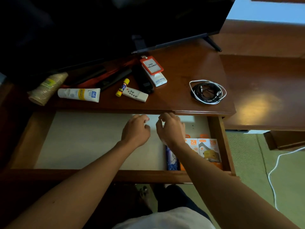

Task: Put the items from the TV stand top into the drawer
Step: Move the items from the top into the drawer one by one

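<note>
The drawer (29,142) stands pulled out below the TV stand top (181,63). My left hand (136,130) and my right hand (170,129) hover over its pale floor with fingers curled, holding nothing I can see. On the top lie a stack of paper cups (47,87), a white cream tube (79,94), a yellow glue stick (122,87), a small white remote (135,94), a black remote (143,80), a red badge holder (151,65) on a white box (159,80), and coiled black and white cables (208,92).
Orange charger boxes (204,149) and a blue packet (171,159) lie in the drawer's right end. A TV (115,19) stands at the back of the stand. More dark items (105,78) lie under it. A white cord (274,171) runs over the green floor.
</note>
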A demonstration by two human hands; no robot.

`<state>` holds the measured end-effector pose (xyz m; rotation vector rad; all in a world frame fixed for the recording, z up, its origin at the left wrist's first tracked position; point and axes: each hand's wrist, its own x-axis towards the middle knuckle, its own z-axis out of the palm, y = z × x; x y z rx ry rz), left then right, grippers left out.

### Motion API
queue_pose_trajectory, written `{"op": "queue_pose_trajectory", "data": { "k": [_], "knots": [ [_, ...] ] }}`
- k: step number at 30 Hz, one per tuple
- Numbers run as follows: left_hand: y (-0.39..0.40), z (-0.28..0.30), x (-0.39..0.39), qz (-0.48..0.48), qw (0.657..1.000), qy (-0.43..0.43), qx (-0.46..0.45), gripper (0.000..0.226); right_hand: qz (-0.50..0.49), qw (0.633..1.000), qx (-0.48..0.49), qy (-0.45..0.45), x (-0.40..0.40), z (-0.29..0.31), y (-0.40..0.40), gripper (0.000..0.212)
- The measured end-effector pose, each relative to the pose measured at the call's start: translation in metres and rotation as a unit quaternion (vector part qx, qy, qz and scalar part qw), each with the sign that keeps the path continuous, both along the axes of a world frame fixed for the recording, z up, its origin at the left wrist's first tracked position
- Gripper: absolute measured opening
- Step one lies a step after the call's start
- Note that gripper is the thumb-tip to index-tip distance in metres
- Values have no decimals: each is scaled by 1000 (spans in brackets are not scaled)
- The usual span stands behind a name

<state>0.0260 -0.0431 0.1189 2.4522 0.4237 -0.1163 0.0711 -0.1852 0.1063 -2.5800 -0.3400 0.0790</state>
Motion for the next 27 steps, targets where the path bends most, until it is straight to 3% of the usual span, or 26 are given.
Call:
{"op": "queue_pose_trajectory", "data": {
  "k": [3,6,12,18,27],
  "knots": [
    [6,23,37,30,998,-52,-10,27,-20,998,50,-31,37,21,8,12],
    [16,40,83,62,995,-83,-10,23,-36,997,64,-22,87,39,18,19],
    [27,51,154,126,991,-7,50,38,-8,998,-13,60,166,40,35,47],
    [27,36,185,154,983,49,88,55,46,996,-45,54,189,23,40,69],
    [26,39,199,198,978,59,28,77,60,996,-23,57,193,33,42,78]
  ]
}}
